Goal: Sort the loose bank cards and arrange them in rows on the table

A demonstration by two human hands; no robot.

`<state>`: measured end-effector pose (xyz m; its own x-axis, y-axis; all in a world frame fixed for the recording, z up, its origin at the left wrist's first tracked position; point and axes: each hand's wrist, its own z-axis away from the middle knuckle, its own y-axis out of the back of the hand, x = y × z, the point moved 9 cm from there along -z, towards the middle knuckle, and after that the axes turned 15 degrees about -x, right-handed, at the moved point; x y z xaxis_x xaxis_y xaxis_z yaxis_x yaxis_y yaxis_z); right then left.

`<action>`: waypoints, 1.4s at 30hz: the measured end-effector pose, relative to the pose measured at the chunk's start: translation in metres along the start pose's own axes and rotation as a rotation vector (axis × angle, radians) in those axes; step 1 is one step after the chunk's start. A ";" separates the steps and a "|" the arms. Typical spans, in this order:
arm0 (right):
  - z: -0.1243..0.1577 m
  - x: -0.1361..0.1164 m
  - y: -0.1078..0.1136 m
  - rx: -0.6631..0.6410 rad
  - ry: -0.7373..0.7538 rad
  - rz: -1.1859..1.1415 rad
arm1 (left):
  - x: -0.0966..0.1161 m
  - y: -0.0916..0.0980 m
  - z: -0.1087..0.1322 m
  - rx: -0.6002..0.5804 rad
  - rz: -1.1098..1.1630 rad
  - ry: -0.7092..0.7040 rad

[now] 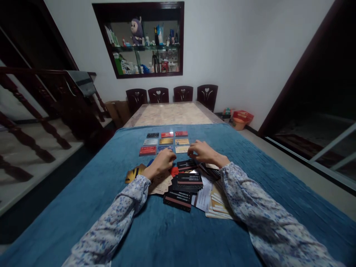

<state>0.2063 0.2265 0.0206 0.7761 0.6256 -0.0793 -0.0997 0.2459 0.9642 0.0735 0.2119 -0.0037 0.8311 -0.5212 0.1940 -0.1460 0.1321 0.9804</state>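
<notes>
My left hand (164, 161) is curled, its fingertips pointing down beside the blue card stack (164, 148), which it partly covers. Close to the right edge of a cream card stack (182, 149), my right hand (205, 152) has its fingers bent inward. Whether either hand pinches a card is hidden. Below both hands lies a loose, overlapping heap with black cards (190, 180), cream cards (161, 185), a white card (202, 196) and pale-edged cards (218, 207). Gold-and-black cards (135, 173) and a red card (174, 171) show around my left wrist.
Neat rows beyond my hands include a red stack (147, 150), a gold stack (166, 141) and a black stack (152, 135). A blue cloth (91, 207) covers the near part of the stone-topped table (169, 113). Several dark chairs (183, 93) stand at its far end.
</notes>
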 end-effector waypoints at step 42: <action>0.000 0.007 -0.036 -0.108 0.180 -0.109 | 0.029 -0.008 0.008 -0.156 0.113 -0.212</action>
<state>0.2157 0.2220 -0.0150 0.6631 0.7109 -0.2345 -0.0954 0.3910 0.9154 0.0944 0.1893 -0.0061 0.6813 -0.6583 0.3201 -0.1332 0.3185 0.9385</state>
